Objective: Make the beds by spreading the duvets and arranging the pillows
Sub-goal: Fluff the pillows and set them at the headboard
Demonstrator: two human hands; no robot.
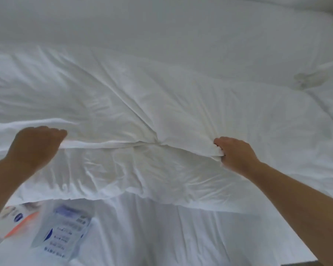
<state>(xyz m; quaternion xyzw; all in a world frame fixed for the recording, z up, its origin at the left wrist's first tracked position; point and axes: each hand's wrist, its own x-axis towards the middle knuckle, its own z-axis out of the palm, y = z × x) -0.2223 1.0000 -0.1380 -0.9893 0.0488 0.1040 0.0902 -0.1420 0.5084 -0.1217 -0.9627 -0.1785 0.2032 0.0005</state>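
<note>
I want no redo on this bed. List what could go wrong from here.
1. The printed packets lie on the sheet just below the duvet edge; pulling it down could bury them.
2. The right hand pinches a bunched fold, the left hand grips a flatter edge, so creases may stay.

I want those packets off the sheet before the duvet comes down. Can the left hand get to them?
Probably yes: the packets lie uncovered on the sheet close by the left hand, but it grips the duvet edge and must let go first.
</note>
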